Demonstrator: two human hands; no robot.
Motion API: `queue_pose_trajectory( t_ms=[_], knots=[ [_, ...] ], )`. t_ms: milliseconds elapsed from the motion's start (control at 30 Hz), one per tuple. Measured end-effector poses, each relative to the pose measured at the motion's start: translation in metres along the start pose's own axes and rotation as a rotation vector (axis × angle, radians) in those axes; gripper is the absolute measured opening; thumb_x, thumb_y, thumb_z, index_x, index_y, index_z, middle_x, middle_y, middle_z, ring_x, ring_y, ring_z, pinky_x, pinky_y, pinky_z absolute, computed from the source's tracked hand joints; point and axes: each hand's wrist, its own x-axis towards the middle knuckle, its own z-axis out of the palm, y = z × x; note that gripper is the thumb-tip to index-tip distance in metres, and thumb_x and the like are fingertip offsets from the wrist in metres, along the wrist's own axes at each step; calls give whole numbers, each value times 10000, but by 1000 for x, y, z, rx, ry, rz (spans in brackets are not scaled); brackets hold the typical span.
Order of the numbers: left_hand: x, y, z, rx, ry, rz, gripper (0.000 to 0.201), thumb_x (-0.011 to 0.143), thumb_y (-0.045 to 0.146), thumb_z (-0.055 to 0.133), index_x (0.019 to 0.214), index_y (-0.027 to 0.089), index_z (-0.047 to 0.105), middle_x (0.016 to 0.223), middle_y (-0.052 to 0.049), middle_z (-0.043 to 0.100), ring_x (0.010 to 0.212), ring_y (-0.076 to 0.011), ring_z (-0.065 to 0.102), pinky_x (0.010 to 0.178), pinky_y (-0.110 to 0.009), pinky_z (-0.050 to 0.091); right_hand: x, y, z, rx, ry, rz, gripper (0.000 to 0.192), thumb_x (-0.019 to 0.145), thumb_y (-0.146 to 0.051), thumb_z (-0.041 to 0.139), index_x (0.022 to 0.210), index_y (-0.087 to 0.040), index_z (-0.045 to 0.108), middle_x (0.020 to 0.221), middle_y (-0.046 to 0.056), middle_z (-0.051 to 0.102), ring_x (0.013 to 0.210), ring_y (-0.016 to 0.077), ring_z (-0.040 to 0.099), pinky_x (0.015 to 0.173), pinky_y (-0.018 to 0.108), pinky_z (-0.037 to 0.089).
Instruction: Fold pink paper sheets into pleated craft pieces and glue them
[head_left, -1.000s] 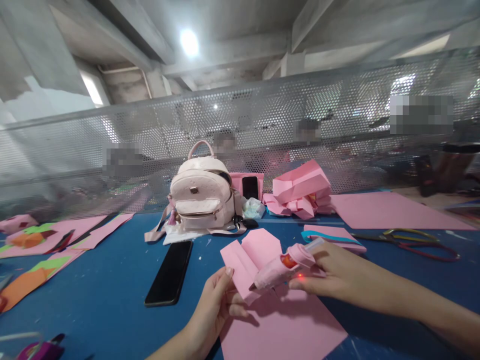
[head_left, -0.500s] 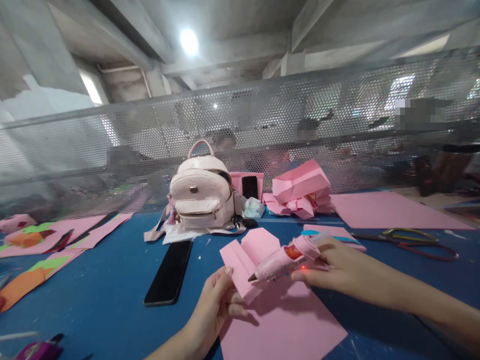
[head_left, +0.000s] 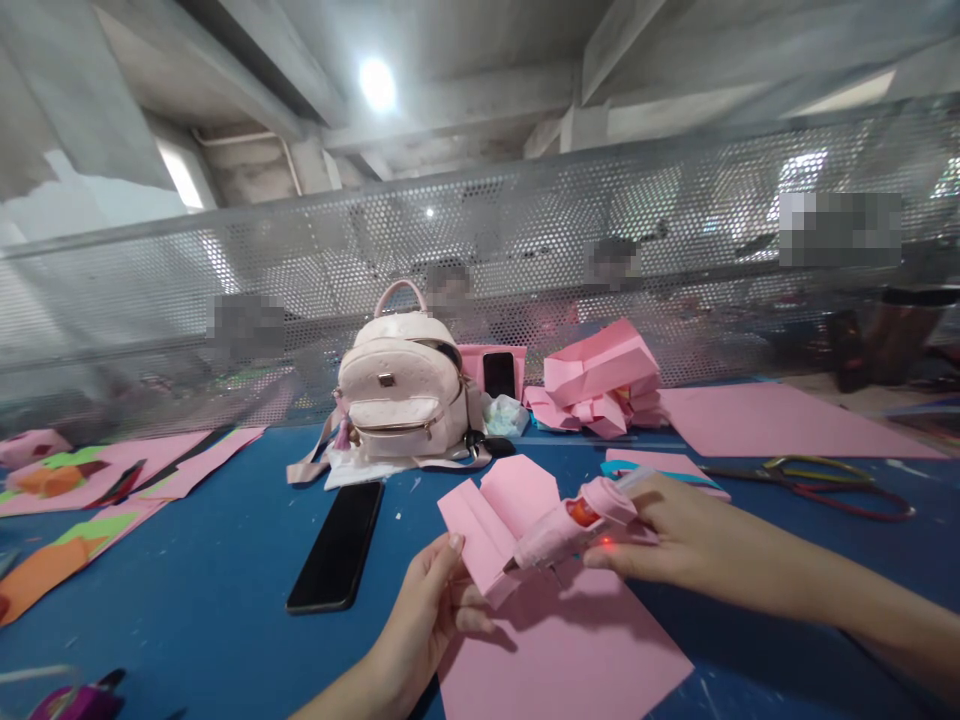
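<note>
Meanwhile, over a blue worktop (head_left: pixel 202 590), the left hand (head_left: pixel 431 610) pinches a folded pink paper piece (head_left: pixel 491 515) while the right hand (head_left: pixel 664 530), clamped on a pink hot-glue gun (head_left: pixel 574 520), presses its nozzle against the fold; gluing appears underway, demanding steady aim.

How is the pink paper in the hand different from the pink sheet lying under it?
The folded paper is creased into flaps and held up off the table by the left hand; the flat sheet lies unfolded on the blue table. The folded paper looks smaller. The glue gun points at the folded paper, not the sheet. Both are pink.
</note>
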Motion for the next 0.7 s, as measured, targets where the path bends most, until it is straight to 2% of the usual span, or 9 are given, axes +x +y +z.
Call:
queue_pose_trajectory(
  t_ms=[333,500,700],
  knots=[
    [-1,0,1,-11,8,-6,410,832,495,682,911,111,565,624,-24,650,495,-182,671,519,-342,603,0,1,0,-44,34,0,219,870,-398,589,840,-223,717,805,-20,710,736,185,647,665,280,428],
    [-1,0,1,-19,-12,0,377,848,473,673,897,113,573,627,-40,675,520,-198,691,523,-335,607,1,3,0,-41,42,-6,214,864,-394,596,815,-218,707,793,-21,714,719,185,648,646,274,428],
    [-2,0,0,-35,-25,6,326,879,435,649,857,119,573,602,-21,658,514,-176,685,523,-298,597,1,6,1,-10,10,-16,189,877,-367,580,857,-240,719,840,-27,724,757,187,654,669,273,446]
  ],
)
